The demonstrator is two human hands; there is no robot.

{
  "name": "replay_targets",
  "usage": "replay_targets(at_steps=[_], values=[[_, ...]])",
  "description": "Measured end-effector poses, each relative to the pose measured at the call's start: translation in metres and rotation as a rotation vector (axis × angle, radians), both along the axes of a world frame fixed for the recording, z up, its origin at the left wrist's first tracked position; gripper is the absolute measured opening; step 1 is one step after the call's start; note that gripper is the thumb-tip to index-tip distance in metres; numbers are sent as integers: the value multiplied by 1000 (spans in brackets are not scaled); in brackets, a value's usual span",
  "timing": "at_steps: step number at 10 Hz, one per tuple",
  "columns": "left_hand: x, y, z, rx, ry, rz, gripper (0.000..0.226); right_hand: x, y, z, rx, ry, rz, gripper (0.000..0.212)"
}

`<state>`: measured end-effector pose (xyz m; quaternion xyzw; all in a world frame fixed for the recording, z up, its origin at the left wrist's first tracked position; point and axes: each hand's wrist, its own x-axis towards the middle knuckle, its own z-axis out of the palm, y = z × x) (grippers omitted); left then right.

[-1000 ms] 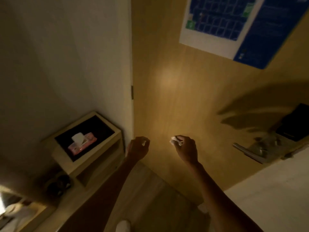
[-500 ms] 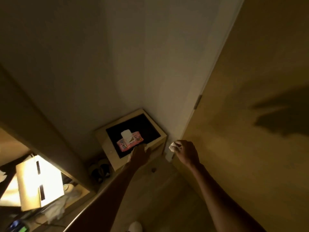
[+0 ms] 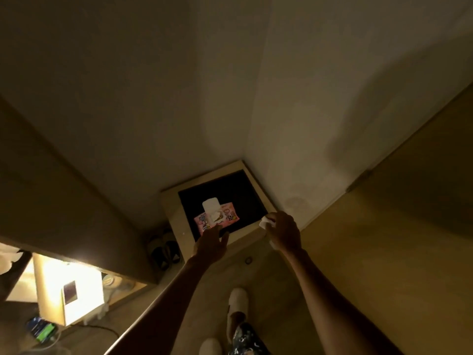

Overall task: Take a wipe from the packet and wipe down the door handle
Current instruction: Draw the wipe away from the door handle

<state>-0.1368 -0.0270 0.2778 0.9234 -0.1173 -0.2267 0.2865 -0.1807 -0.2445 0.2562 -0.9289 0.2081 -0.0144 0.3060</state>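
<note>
A pink wipe packet point(image 3: 231, 216) lies on the black top of a low wooden stand point(image 3: 176, 224), its white lid point(image 3: 211, 204) flipped up. My left hand point(image 3: 211, 243) reaches over the stand's front edge with fingers spread, just short of the packet, holding nothing. My right hand point(image 3: 284, 233) hovers at the stand's right corner, closed around a small crumpled white wipe point(image 3: 265, 222). The wooden door point(image 3: 384, 252) fills the right side. Its handle is out of view.
Dark slippers point(image 3: 163, 249) sit on the floor left of the stand. A lit white box point(image 3: 69, 295) and a phone point(image 3: 42, 331) lie lower left under a shelf. My feet in white slippers point(image 3: 238, 301) stand on the floor below. The pale wall point(image 3: 179, 98) is ahead.
The view has swung left from the door and its handle to the stand. My left hand opened and reached toward the packet; my right hand kept hold of the wipe.
</note>
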Motion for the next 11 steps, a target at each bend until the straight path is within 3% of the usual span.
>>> replay_targets(at_steps=[4, 8, 9, 11], values=[[98, -42, -105, 48, 88, 172, 48, 158, -41, -118, -48, 103, 78, 21], [143, -64, -226, 82, 140, 159, 52, 205, -55, -248, -52, 176, 52, 29], [144, -65, -222, 105, 145, 145, 52, 205, -56, -246, -45, 273, 65, 35], [131, -57, -164, 150, 88, 108, 52, 180, -50, -192, 6, 243, 83, 38]])
